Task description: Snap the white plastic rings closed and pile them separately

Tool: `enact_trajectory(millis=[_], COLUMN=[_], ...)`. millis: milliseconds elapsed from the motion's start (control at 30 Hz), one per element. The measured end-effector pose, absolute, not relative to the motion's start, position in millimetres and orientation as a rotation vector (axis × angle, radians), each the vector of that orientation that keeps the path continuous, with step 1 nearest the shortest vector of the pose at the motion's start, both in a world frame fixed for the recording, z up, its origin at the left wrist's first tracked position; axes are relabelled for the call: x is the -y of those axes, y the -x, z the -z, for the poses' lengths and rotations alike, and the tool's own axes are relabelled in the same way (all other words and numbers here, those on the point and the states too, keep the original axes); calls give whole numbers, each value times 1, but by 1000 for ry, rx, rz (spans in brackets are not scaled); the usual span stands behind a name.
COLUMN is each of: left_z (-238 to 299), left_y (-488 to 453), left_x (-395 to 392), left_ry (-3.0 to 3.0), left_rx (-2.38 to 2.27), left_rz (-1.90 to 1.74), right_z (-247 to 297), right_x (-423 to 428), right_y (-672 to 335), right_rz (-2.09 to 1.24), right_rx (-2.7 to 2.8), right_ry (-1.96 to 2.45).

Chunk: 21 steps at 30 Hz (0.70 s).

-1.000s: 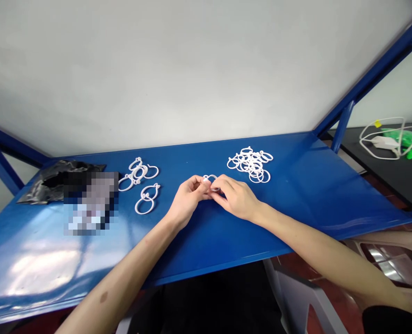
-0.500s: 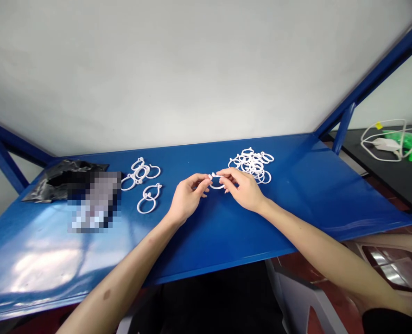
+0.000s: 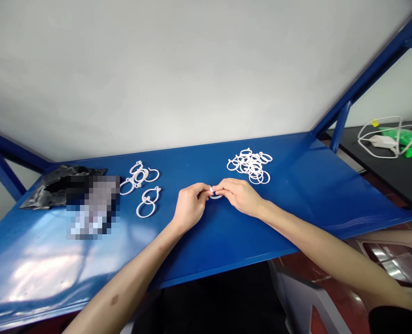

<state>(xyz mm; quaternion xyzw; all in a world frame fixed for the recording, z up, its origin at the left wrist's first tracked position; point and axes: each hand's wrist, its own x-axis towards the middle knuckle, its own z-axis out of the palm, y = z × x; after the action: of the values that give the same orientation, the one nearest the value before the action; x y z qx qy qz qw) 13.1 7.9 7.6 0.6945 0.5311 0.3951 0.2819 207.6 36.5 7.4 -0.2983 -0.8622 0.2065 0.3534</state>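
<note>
My left hand (image 3: 190, 207) and my right hand (image 3: 239, 197) meet over the middle of the blue table (image 3: 199, 232). Both pinch one white plastic ring (image 3: 215, 195), each by an end, fingertips nearly touching. A loose heap of white rings (image 3: 250, 165) lies behind my right hand. To the left of my left hand sits a smaller group of rings (image 3: 139, 175), and in front of it a linked pair of rings (image 3: 148, 202).
A black plastic bag (image 3: 58, 182) lies at the table's far left beside a blurred patch. Blue frame posts rise at both back corners. On a dark surface at the right lie a white cable (image 3: 383, 137) and green items (image 3: 405, 139).
The ring was held opened out between my hands half a second ago; now my fingertips have come together and the ring sits lower, its ends pressed close.
</note>
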Motion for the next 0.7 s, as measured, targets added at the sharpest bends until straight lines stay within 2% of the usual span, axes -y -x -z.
enact_trajectory(millis=[167,267,333,400,500,700], left_z=[-22,-35,-41,-42,-36,-24], left_y=[-5,20,44,68,96,110], left_x=[-16,-22,-26,-29,-33,-41], left_ry=[-2201,-2414,-2447,-2391,-2331,-2288], left_rx=[-1447,-1777,-2024,-2158,-2175,-2110], left_rz=[-988,-797,-513,-308,-231,-249], right_z=[-31,-52,-61,-64,-62,-48], right_x=[-44,-56,-66,-76,-86,-95], right_y=[-217,-249,-279,-307,-331,-327], right_rz=[-268,26,137,108,-61,-141], right_rx=[2223,2057,1955,1898,1834,1884], right_ry=[951,1394,1748,2019,2284,2320])
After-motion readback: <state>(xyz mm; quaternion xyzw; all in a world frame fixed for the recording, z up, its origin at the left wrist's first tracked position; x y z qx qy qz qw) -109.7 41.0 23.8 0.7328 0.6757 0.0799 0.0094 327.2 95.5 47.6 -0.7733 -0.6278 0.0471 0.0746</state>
